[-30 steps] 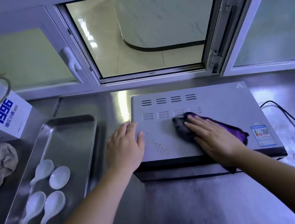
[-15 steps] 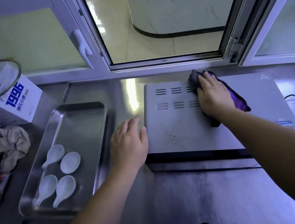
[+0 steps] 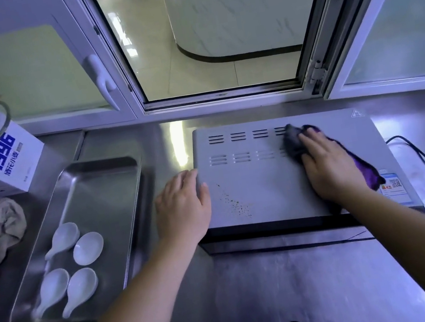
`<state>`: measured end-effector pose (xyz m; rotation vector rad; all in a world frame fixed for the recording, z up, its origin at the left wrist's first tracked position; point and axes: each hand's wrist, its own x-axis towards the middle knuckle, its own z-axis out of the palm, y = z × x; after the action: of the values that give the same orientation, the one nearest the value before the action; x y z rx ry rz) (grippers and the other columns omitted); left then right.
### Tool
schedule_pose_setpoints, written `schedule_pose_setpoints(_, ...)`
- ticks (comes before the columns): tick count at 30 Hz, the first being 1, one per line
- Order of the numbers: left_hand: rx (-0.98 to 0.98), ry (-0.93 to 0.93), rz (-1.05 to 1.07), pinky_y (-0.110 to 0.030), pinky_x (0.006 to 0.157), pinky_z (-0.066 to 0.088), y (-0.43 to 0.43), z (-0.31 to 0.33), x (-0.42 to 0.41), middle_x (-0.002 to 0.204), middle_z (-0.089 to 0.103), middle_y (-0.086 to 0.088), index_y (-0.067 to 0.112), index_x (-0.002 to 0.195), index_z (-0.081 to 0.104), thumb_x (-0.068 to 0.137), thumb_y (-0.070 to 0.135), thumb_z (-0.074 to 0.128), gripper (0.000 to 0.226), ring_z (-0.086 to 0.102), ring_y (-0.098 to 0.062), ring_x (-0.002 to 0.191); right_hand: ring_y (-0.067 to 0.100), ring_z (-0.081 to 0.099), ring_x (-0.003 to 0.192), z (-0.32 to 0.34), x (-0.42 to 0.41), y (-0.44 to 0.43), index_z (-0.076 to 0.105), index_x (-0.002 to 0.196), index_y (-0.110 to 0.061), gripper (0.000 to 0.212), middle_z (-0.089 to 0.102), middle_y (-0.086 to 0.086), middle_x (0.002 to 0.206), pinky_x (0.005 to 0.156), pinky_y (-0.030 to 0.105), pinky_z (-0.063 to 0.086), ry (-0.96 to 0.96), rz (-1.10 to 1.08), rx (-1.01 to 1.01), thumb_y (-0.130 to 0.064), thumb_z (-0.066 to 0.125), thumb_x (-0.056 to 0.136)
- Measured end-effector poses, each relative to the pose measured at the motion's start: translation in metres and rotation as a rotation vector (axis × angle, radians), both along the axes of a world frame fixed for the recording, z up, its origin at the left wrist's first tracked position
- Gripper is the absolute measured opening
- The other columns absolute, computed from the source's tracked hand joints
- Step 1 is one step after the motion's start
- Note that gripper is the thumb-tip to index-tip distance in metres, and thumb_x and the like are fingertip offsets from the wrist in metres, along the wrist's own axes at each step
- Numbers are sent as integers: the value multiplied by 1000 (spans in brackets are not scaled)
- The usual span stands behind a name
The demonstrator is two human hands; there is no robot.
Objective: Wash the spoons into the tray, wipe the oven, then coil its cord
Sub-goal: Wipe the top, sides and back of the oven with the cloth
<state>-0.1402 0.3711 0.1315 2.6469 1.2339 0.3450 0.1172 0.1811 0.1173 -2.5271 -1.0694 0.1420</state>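
Our right grip (image 3: pixel 325 170) lies flat, fingers straight, pressing the purple cloth (image 3: pixel 293 141) onto the oven (image 3: pixel 259 181) top beside its vents. Our left grip (image 3: pixel 182 208) rests flat and empty on the oven's left edge. Left of the oven, four spoons (image 3: pixel 88 247) lie in the tray (image 3: pixel 103 184). To the oven's right, the cord (image 3: pixel 424 156) lies on the tabletop (image 3: pixel 283 289).

"1996" is printed in blue on the white cardboard box (image 3: pixel 13 161); a warning triangle (image 3: pixel 357 113) is marked on the grey metal oven top (image 3: pixel 265 180).
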Motion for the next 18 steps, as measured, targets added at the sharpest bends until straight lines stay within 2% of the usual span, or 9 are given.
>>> schedule_pose_setpoints(2, -2, 5, -1, -43, 107, 43, -1, -2, -3, 144, 60, 2, 22, 142, 57, 103, 38, 49, 43, 53, -25, 134, 22, 18, 157, -1, 6, 9, 35, 158, -20, 53, 23, 3, 170, 127, 43, 16, 16, -99, -19, -28, 38, 106)
schedule_pose_setpoints(6, 17, 3, -2, -44, 103, 45, 2, -7, -14, 137, 64, 0, 20, 136, 60, 101, 37, 50, 39, 57, -28, 127, 20, 10, 158, 0, 1, 44, 28, 160, -23, 55, 16, -1, 171, 127, 43, 12, 40, -137, -16, -32, 29, 106)
schedule_pose_setpoints(12, -11, -21, 32, -44, 105, 44, 4, -12, -34, 140, 63, -5, 17, 140, 61, 102, 36, 50, 43, 56, -29, 130, 20, 10, 158, 4, -16, 112, 27, 161, -23, 56, 15, 0, 172, 128, 41, 10, 67, 64, -40, -35, 31, 105)
schedule_pose_setpoints(18, -75, -30, 108, -43, 108, 38, 9, -10, -58, 145, 58, 2, 22, 142, 57, 103, 39, 41, 45, 51, -23, 135, 17, 8, 158, 1, -36, 163, 24, 161, -25, 57, 12, -3, 172, 128, 39, 7, 51, 230, -84, -38, 28, 106)
